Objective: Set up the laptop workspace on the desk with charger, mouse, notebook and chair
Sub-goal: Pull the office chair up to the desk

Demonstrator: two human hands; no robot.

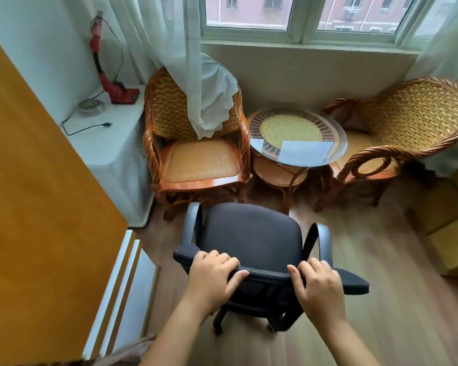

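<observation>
Chair point(251, 241), black office type, stands on the wooden floor point(381, 286) directly under both hands. Left hand point(213, 273) grips the top edge of the backrest, fingers curled over it. Right hand point(317, 282) grips the same edge just beside it. Beyond the hands sit 2 wicker armchairs point(196, 143) flanking a round glass-topped table point(298, 138).
</observation>
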